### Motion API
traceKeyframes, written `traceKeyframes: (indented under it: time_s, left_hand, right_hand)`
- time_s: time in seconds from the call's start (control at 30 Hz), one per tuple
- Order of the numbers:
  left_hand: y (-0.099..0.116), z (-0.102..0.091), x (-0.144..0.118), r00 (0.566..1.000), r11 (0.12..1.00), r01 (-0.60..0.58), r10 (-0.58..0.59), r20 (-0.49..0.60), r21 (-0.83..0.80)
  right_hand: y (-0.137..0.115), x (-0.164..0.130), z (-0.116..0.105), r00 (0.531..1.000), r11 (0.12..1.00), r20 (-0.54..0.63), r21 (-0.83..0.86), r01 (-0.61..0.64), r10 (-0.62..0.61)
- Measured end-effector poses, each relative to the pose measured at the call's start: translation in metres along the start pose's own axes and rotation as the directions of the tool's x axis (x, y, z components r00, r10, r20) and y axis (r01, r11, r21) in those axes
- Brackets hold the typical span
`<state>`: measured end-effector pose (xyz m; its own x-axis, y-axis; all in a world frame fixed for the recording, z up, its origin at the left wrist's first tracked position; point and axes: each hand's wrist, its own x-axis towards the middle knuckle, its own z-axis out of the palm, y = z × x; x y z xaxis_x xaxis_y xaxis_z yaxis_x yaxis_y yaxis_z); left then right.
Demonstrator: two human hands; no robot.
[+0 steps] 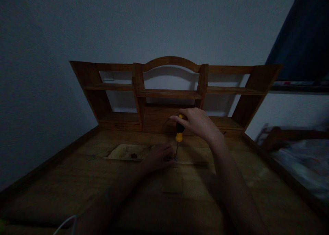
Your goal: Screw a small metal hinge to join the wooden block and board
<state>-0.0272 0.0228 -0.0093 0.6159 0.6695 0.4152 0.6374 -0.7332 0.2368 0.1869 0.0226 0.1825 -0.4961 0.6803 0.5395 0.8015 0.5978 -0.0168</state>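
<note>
Gripping yellow-and-black screwdriver [179, 137] near-upright: right hand [197, 122], tip [176, 158] down at wooden board [141, 151] on desk [64, 187]. Left hand [160, 156] curled beside tip, hold too dark to tell. Screwdriver work looks under way, not finished; amount left unclear.

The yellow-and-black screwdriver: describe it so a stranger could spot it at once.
Find the brown wooden shelf unit by the grey wall. Before it, over the brown wooden desktop, the right hand holds the yellow-and-black screwdriver pointing down. Its yellow stands out from the surrounding wood.
</note>
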Motion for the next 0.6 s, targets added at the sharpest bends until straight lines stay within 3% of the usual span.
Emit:
traceKeyframes:
  time_s: [0.3,0.6]
  left_hand:
    - [0.000,0.000,0.001,0.999,1.000,-0.028,0.028,-0.020,-0.009]
    - [-0.001,0.001,0.000,0.999,1.000,-0.027,0.027,-0.017,0.001]
  right_hand:
    - [0.009,-0.002,-0.005,0.996,0.960,0.067,0.277,0.045,-0.066]
    - [-0.004,0.002,0.003,1.000,1.000,-0.001,-0.019,0.012,-0.012]
